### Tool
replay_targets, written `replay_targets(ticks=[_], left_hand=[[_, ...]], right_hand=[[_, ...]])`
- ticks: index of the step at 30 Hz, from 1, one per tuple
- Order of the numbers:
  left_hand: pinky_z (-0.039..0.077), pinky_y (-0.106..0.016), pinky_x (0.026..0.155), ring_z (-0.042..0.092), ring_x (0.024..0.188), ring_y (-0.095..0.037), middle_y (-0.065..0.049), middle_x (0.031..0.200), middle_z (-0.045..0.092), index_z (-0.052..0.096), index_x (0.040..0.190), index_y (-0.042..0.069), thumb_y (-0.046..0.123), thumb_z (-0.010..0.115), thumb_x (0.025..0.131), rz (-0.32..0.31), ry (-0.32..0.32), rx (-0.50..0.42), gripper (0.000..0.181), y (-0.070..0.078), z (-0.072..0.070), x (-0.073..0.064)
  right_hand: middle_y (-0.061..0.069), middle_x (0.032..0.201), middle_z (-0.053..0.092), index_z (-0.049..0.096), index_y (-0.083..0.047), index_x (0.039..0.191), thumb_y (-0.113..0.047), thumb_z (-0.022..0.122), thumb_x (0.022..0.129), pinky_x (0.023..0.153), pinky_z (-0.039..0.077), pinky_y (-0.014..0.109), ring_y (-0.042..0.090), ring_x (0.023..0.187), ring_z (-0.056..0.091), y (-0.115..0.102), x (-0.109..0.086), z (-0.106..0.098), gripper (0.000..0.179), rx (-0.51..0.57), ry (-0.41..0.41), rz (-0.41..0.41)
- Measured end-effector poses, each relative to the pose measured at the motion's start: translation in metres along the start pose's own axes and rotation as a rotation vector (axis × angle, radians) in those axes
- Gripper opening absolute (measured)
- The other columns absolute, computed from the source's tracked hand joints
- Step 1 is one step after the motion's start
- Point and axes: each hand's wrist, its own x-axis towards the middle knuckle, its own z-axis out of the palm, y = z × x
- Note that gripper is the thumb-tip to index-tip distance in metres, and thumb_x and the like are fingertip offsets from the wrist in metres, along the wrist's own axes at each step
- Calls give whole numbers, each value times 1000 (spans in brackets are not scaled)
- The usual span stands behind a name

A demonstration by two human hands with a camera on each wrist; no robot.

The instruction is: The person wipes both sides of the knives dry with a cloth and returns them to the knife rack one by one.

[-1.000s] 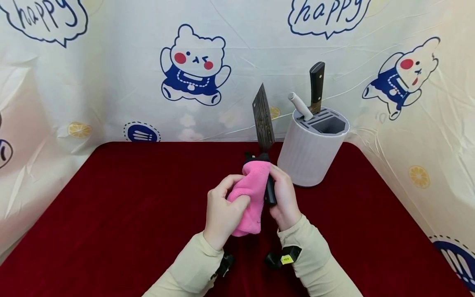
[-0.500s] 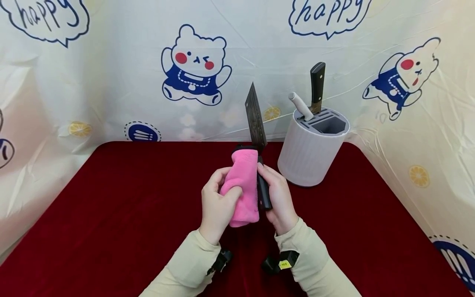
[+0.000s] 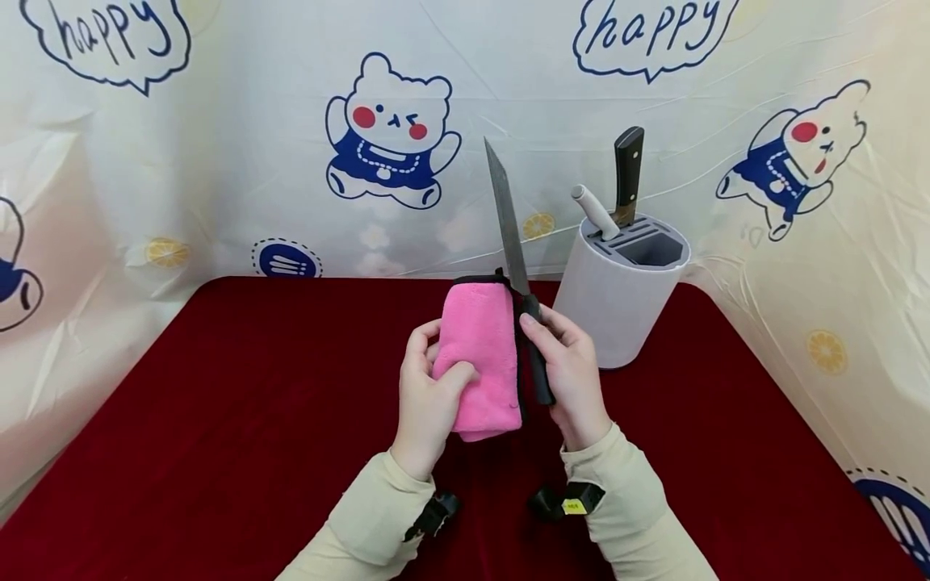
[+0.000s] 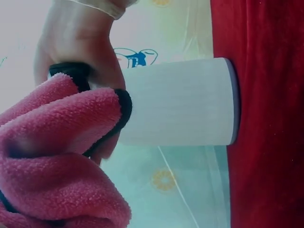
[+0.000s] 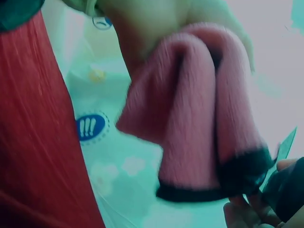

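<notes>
In the head view my left hand (image 3: 425,403) grips a folded pink cloth (image 3: 483,347) with black edging, thumb pressed on its front. My right hand (image 3: 577,379) holds a kitchen knife (image 3: 508,218) by its black handle, blade pointing up and away. The handle lies right alongside the cloth's right edge. In the left wrist view, folds of the cloth (image 4: 61,123) cover part of the right hand (image 4: 80,38). The right wrist view has the cloth (image 5: 190,114) hanging from the left hand, with a bit of blade (image 5: 286,145) at the right edge.
A pale grey knife block (image 3: 610,307) stands at the back right of the table, just beyond the right hand. It holds a black-handled knife (image 3: 628,169) and a white handle (image 3: 596,211). Dark red cloth (image 3: 254,420) covers the table; a printed curtain (image 3: 276,161) hangs behind.
The knife has turned, so its blade looks narrower than before. The right hand has shifted slightly right, and the pink cloth has spread flatter in the left hand, off the blade's base.
</notes>
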Motion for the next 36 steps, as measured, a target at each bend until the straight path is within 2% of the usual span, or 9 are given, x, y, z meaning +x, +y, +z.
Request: replay_targets(ticks=[6,9,14,18,23,28,30,33,36], left_hand=[[54,-31,70,63,83,-20,-16,110,64,46,132,8,-8,53,76,-51,-7,-13,58,-3,-3,2],[54,-31,67,65,78,-19,-14,105,64,41,136,14,-7,52,77,-86,-27,-29,63,-4,-10,3],[56,-32,63,69,72,-19,-11,101,64,31,145,33,-5,52,83,-143,-107,-80,76,-5,-24,8],[55,-30,65,67,81,-19,-12,112,60,37,147,40,-4,51,87,-167,-158,-63,75,-4,-36,13],[50,-25,71,57,91,-16,-6,137,50,47,145,36,-1,49,90,-167,-195,-18,66,-2,-49,19],[50,-23,78,60,90,-13,-5,143,48,45,147,36,13,49,99,-190,-208,7,53,-4,-62,20],[51,-22,83,61,96,-11,-2,147,45,44,148,36,20,53,100,-207,-201,30,51,-5,-67,20],[52,-21,86,62,103,-7,5,153,38,40,150,36,24,60,98,-237,-186,59,57,-9,-75,21],[57,-29,75,66,90,-9,2,152,39,37,151,37,24,65,95,-277,-172,72,64,-13,-82,22]], right_hand=[[-1,102,69,62,0,129,-8,64,94,84,52,21,7,87,64,-5,5,-15,36,-201,24,-151],[-4,97,69,59,1,129,-4,64,93,78,55,22,7,76,65,-10,6,-20,37,-219,0,-195],[-6,91,67,55,-2,129,-2,69,89,63,54,22,9,65,61,-24,8,-37,42,-272,-18,-258],[1,101,64,51,-1,130,1,72,86,57,54,22,7,61,61,-37,8,-50,49,-404,-34,-318],[13,118,59,38,4,133,9,70,84,57,55,22,6,58,62,-55,11,-60,59,-522,-83,-370],[19,128,60,38,3,131,4,73,83,53,51,20,-1,74,61,-76,18,-72,60,-680,-79,-433],[17,125,62,39,2,132,1,74,84,53,50,19,-1,77,61,-86,20,-78,59,-743,-77,-469],[9,108,66,47,0,131,-3,74,86,56,51,16,-1,72,62,-100,23,-87,53,-811,-81,-532],[5,94,67,58,-2,123,-5,76,85,59,48,11,-3,66,60,-115,26,-95,42,-906,-89,-629]])
